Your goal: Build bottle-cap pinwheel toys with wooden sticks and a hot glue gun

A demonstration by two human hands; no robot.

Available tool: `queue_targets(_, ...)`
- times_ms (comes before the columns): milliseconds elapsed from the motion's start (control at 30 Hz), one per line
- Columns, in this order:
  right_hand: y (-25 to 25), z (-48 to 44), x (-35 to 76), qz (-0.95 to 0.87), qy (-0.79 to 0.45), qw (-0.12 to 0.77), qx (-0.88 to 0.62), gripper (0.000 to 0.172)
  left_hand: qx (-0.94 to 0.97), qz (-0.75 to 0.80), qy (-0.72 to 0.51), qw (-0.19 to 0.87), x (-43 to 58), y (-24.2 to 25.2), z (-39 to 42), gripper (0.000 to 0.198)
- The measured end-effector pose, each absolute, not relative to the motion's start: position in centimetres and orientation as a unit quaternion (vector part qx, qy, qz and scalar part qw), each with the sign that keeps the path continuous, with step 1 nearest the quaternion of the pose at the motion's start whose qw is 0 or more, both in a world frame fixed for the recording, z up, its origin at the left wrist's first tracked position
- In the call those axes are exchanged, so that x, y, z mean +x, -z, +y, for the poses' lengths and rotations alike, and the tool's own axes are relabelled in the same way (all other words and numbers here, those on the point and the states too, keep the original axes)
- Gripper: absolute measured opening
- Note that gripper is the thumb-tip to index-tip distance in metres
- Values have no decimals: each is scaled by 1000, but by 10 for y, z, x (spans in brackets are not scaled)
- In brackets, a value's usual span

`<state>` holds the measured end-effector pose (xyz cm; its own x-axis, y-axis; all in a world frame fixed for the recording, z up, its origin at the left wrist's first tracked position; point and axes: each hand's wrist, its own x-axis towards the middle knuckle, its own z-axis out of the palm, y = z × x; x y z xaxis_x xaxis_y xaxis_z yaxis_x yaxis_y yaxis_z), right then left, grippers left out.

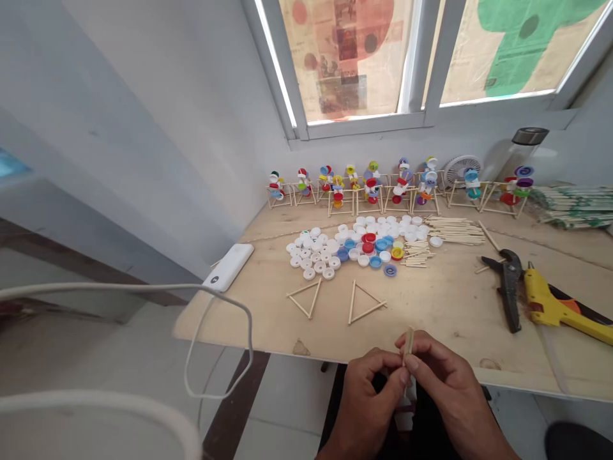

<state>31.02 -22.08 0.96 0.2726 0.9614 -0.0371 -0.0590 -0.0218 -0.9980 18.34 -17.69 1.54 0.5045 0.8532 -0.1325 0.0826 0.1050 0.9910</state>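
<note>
My left hand [371, 399] and my right hand [433, 377] are together at the table's front edge, pinching a thin wooden stick [408, 345] upright between their fingers. Below the fingers shows a small white object [406, 409], partly hidden, and I cannot tell what it is. Just ahead of my hands lie two triangles of wooden sticks [304, 298] [364, 303] on the plywood tabletop [445, 326]. Beyond them spreads a pile of plastic bottle caps [330, 249], mostly white, some blue and red.
Along the wall stands a row of stick frames with stacked caps [397, 188]. To the right lie black pliers [508, 287], a yellow glue gun [550, 303] and loose sticks [454, 230]. A white power bank [228, 267] with a cable sits at the left edge.
</note>
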Motion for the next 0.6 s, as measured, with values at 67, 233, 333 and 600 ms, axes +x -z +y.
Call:
queue_targets(67, -8, -221, 312, -432, -465, 539, -553, 22, 625, 404, -309, 592, 176, -15, -173, 23)
queue_targets(233, 0, -210, 328, -574, -287, 477, -600, 17, 688, 515, -393, 326, 138, -7, -138, 19)
queue_targets(333, 2, -195, 336, -672, -150, 410, -597, 17, 709, 560, -392, 172, 112, 3, -107, 19)
queue_targets(600, 4, -148, 324, -777, -17, 277, -565, 19, 795, 523, -304, 37, 98, 25, -76, 14)
